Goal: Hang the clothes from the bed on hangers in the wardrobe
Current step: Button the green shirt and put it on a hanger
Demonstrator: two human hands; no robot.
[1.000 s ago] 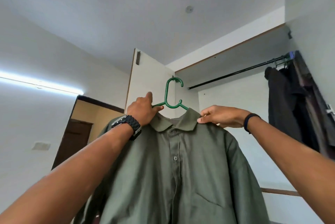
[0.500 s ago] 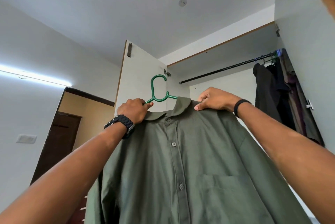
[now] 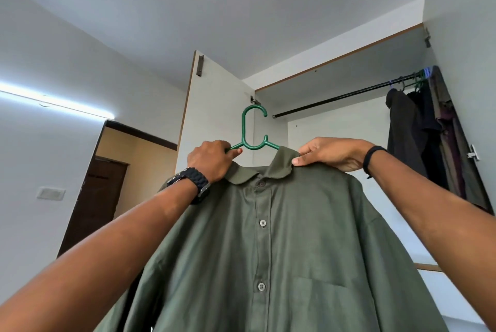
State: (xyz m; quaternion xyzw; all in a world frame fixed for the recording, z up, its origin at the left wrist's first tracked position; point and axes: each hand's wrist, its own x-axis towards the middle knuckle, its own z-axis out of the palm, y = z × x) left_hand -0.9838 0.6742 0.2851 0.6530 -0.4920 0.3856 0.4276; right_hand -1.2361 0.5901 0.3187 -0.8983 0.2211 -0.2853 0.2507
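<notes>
We are holding an olive-green button-up shirt (image 3: 268, 237) on a green plastic hanger (image 3: 248, 133) up before the open wardrobe, below its black rail (image 3: 335, 98). Our left hand (image 3: 212, 158) is gripping the hanger's arm at the collar; our right hand (image 3: 332, 153) is pinching the shirt's shoulder. Dark garments (image 3: 418, 141) are hanging at the rail's far right.

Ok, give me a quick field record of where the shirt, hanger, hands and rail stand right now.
shirt: green shirt on the hanger, held up in front of the open wardrobe
hanger: green hanger, hook free, not on the rail
left hand: left hand grips the hanger's left arm at the collar
right hand: right hand pinches the shirt's right shoulder by the collar
rail: rail up and to the right, bare at its left end
already hung: dark clothes at the rail's right end
</notes>
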